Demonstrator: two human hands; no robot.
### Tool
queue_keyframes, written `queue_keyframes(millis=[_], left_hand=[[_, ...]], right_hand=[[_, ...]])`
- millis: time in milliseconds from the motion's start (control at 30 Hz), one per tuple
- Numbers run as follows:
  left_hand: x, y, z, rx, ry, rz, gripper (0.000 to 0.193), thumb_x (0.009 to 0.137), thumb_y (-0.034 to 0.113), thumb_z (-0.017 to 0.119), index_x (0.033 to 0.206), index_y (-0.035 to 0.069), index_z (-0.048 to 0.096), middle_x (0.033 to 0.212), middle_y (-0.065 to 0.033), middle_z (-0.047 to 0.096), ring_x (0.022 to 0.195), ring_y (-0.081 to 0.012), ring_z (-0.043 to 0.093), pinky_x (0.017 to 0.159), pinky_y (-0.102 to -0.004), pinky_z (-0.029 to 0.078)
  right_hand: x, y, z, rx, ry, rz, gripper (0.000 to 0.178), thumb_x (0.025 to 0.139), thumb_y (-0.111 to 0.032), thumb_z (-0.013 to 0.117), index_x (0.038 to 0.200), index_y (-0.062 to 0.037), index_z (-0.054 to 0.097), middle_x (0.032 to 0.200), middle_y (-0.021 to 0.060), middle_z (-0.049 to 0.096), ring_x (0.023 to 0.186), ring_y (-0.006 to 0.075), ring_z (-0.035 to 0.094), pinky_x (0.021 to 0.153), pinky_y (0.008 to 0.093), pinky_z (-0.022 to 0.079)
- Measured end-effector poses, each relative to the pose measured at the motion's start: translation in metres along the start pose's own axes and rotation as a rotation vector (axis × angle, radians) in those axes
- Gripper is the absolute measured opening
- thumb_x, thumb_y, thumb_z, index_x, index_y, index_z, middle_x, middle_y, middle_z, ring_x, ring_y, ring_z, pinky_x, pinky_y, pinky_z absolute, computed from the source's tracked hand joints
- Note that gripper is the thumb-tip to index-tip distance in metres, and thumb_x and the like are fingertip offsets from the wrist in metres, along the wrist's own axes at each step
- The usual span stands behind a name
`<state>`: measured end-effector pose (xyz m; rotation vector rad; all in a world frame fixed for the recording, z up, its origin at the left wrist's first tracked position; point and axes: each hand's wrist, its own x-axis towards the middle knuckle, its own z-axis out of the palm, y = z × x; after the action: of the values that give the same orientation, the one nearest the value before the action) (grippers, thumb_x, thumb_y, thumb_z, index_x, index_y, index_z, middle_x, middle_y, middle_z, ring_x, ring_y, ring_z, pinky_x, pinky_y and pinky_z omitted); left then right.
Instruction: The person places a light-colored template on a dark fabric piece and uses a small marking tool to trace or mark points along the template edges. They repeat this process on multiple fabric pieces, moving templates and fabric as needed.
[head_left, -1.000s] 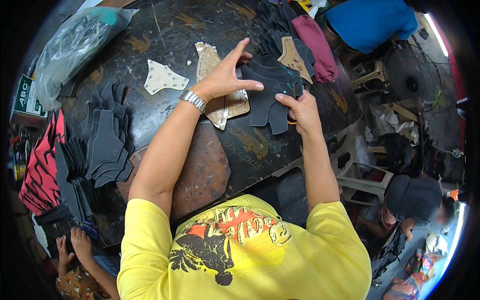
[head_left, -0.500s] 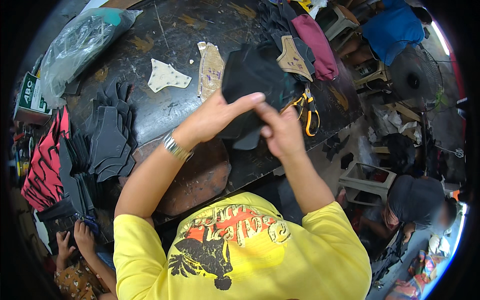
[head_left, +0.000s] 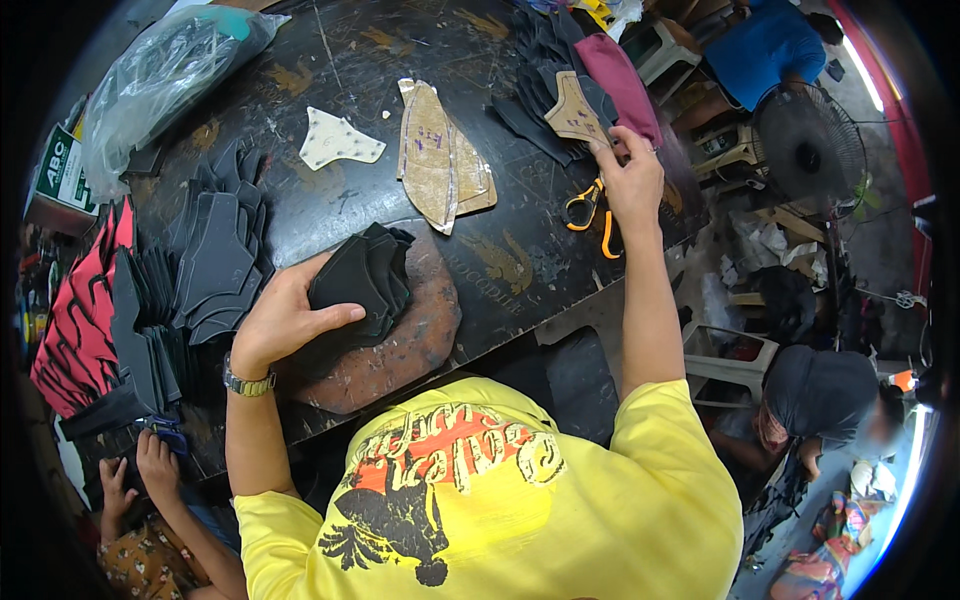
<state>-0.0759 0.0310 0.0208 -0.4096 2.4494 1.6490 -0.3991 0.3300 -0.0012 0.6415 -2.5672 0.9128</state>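
My left hand [head_left: 285,318] is wrapped round a stack of black cut pieces [head_left: 365,275], its thumb across the near side. The stack rests over a worn reddish-brown board [head_left: 415,345] at the table's near edge. Out to the right, my right hand [head_left: 632,180] has thumb and fingers at the lower end of a tan cardboard pattern [head_left: 574,110], which lies over more black pieces [head_left: 525,130]. Orange-handled scissors [head_left: 583,208] lie just beside that hand, their blades partly hidden.
Tan patterns [head_left: 432,150] and a pale dotted pattern [head_left: 340,138] lie mid-table. Black stacks [head_left: 215,260] and red pieces [head_left: 85,310] fill the left side. A plastic bag [head_left: 170,90] lies far left, maroon material [head_left: 615,80] far right. Other people sit nearby; a fan [head_left: 808,150] stands right.
Both hands were together over the black pieces at mid-table. The left has carried the stack left and down onto the board; the right has moved away to the cardboard pattern.
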Motion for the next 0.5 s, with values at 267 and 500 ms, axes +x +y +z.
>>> queue_keyframes(millis=[267, 500], left_hand=[[0.005, 0.005, 0.009, 0.291, 0.153, 0.155, 0.091, 0.075, 0.023, 0.092, 0.152, -0.001, 0.048, 0.146, -0.0277, 0.060, 0.136, -0.0427, 0.058, 0.112, -0.0426, 0.046], [0.011, 0.007, 0.004, 0.324, 0.099, 0.183, 0.094, 0.074, 0.020, 0.092, 0.154, 0.001, 0.046, 0.148, -0.0280, 0.058, 0.141, -0.0426, 0.052, 0.116, -0.0427, 0.044]], right_hand=[[0.019, 0.051, 0.027, 0.067, -0.098, 0.246, 0.036, 0.085, -0.024, 0.086, 0.109, 0.0007, 0.077, 0.085, 0.0088, 0.074, 0.074, 0.0197, 0.069, 0.071, 0.0326, 0.052], [0.021, 0.056, 0.005, 0.907, -0.230, 0.527, 0.018, 0.088, -0.006, 0.083, 0.103, -0.0010, 0.074, 0.081, -0.0012, 0.068, 0.058, 0.0025, 0.053, 0.049, 0.0188, 0.035]])
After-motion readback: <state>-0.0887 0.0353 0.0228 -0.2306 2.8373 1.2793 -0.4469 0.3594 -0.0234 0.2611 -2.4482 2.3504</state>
